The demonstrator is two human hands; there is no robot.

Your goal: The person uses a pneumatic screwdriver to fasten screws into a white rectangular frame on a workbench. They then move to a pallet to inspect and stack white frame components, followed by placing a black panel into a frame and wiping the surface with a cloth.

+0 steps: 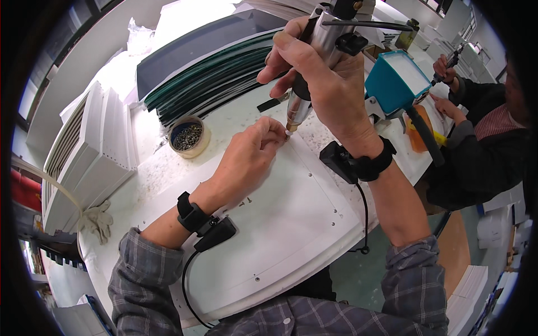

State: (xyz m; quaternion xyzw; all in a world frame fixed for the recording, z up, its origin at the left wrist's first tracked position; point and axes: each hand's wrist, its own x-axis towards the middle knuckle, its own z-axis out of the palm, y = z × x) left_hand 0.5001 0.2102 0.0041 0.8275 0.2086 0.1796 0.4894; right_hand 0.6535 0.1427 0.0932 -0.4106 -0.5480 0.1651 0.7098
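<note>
My right hand grips a silver power screwdriver, tilted with its tip down at the far corner of a white panel. Close against that tip, my left hand has its thumb and fingers pinched together. What they hold is too small and too covered to make out. A few loose screws lie on the panel near my left wrist. Several screw heads sit along the panel's right side and near edge. Beyond my left hand stands a round tub full of small screws.
Dark green-edged sheets are stacked at the back. White panels stand at the left, near a work glove. At the right are a teal box-shaped container, an orange container and a co-worker holding a tool.
</note>
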